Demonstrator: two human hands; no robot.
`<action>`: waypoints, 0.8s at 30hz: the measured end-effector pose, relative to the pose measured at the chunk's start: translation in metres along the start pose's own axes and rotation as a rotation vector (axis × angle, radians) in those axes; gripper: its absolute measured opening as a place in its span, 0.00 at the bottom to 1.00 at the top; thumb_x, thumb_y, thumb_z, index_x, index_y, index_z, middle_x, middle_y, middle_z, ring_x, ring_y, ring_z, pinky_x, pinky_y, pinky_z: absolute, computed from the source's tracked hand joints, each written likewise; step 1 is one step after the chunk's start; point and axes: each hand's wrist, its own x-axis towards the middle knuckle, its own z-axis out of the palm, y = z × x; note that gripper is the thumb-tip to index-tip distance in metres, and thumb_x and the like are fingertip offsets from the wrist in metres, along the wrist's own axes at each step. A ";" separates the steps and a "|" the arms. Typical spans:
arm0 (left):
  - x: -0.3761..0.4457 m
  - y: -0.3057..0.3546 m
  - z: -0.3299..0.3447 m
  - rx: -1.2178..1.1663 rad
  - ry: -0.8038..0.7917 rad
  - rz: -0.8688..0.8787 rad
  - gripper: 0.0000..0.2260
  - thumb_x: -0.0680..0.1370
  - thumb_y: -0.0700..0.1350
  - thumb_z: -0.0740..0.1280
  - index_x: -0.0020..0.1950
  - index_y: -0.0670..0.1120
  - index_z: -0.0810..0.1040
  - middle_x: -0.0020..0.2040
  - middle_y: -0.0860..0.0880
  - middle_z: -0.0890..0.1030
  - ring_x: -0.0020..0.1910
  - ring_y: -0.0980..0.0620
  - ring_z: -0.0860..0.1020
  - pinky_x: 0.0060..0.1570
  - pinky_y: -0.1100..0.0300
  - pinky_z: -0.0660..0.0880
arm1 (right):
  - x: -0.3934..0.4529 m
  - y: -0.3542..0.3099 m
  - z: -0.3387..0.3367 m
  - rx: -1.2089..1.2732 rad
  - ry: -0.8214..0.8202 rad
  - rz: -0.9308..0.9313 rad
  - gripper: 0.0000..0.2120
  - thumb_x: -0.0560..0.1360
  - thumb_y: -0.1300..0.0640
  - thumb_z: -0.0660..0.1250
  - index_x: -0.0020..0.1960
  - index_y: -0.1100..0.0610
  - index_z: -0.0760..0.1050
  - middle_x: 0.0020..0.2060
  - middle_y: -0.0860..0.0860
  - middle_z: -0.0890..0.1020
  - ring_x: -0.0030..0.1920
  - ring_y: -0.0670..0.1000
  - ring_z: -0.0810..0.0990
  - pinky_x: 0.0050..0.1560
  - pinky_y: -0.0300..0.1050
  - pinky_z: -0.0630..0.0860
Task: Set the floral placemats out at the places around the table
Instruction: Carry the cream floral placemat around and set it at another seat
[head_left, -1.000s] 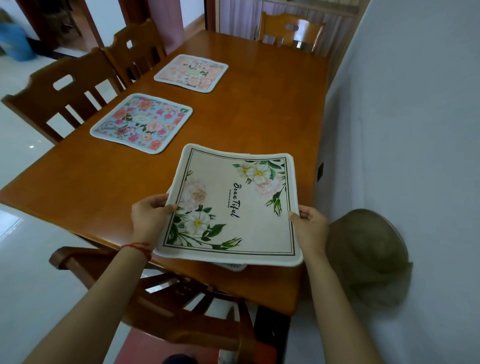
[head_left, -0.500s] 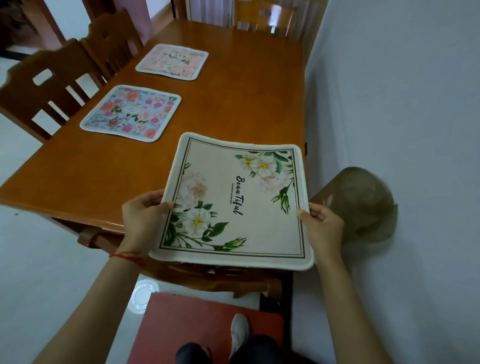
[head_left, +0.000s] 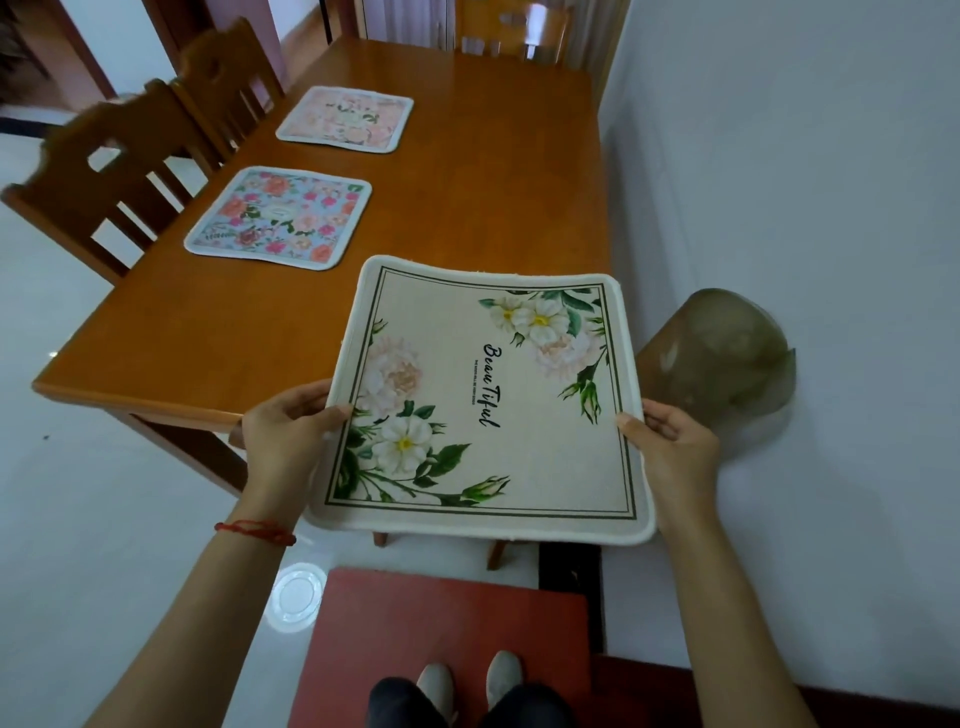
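Cream placemat (head_left: 483, 405) with white flowers and a script word is held in the air by both hands: left hand (head_left: 283, 434) grips its left edge, thumb on top and fingers under; right hand (head_left: 670, 449) grips the right edge the same way. Change over the last second: the mat's near half was over the bench (head_left: 467, 208) end, just above the wood; now it has come back and up toward the body, so only its far edge overhangs the bench end and its near part hangs over the floor and the red mat (head_left: 441, 623) at the person's feet. The view has also dropped back, so the person appears to have stepped away from the bench end. Blue floral placemat (head_left: 280, 218) and pink floral placemat (head_left: 345, 119) lie flat along the left side, each in front of a wooden chair (head_left: 104, 171), unmoved. Judgement: two places are set; this third mat is not yet laid. The pull-back suggests a re-aim or a different place, perhaps the near end or the far chair (head_left: 511, 31); which one cannot be told. The mat sags slightly between the grips, so it will drape on landing.
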 end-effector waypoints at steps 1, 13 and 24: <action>-0.004 -0.001 -0.003 -0.004 -0.001 0.003 0.11 0.73 0.37 0.69 0.54 0.44 0.79 0.41 0.53 0.80 0.41 0.54 0.79 0.40 0.58 0.77 | -0.004 0.001 -0.001 -0.004 -0.003 -0.002 0.12 0.70 0.67 0.69 0.53 0.61 0.78 0.41 0.54 0.82 0.32 0.39 0.81 0.34 0.31 0.77; -0.079 -0.021 -0.033 -0.075 0.099 0.038 0.12 0.73 0.36 0.68 0.55 0.47 0.78 0.40 0.55 0.78 0.38 0.58 0.76 0.35 0.66 0.71 | -0.052 0.003 -0.032 0.017 -0.080 -0.042 0.10 0.70 0.67 0.69 0.50 0.59 0.78 0.38 0.51 0.82 0.31 0.39 0.81 0.35 0.31 0.78; -0.159 -0.077 -0.087 -0.153 0.268 0.001 0.11 0.71 0.33 0.69 0.51 0.43 0.80 0.42 0.49 0.82 0.39 0.53 0.80 0.40 0.62 0.76 | -0.111 0.019 -0.044 -0.017 -0.257 -0.055 0.11 0.70 0.66 0.70 0.50 0.57 0.77 0.39 0.48 0.82 0.33 0.39 0.81 0.35 0.31 0.77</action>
